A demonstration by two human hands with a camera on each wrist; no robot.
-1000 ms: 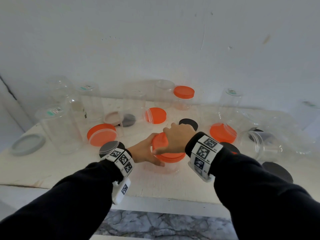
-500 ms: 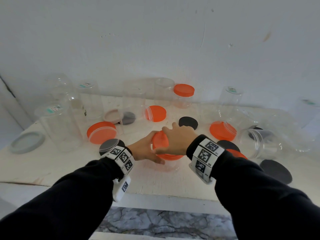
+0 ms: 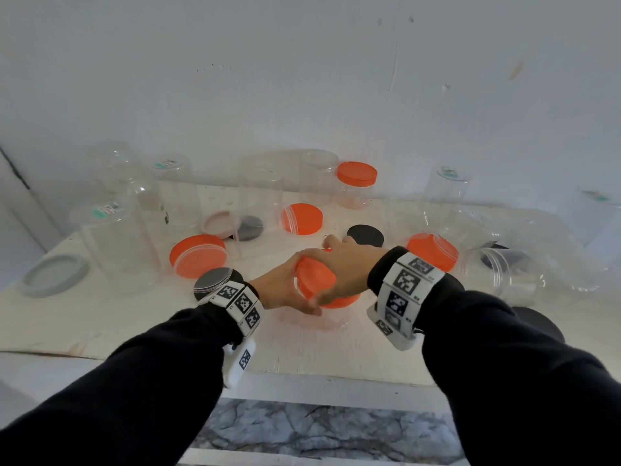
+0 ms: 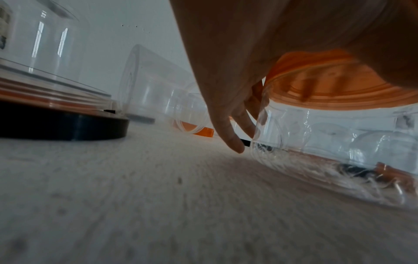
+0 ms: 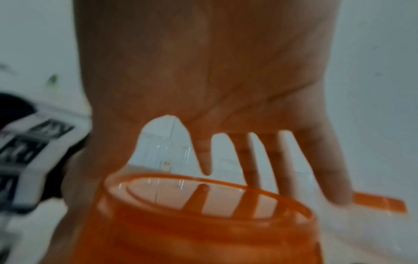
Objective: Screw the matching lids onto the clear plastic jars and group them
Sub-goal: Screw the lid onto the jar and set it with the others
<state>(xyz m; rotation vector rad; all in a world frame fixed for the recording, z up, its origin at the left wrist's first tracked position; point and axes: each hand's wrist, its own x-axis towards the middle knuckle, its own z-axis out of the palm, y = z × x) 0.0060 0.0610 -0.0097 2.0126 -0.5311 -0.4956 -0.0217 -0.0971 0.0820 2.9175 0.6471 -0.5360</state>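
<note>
Right hand (image 3: 346, 267) grip clamped over orange lid (image 3: 316, 279), seated on a short clear jar (image 3: 324, 317) at the worktop (image 3: 100, 324) front centre. Left hand (image 3: 285, 287) wraps the jar wall, steadying it. Judging progress: early. One capped jar (image 3: 356, 188) stands at the back; many jars remain open, orange and black lids loose, nothing grouped.
</note>
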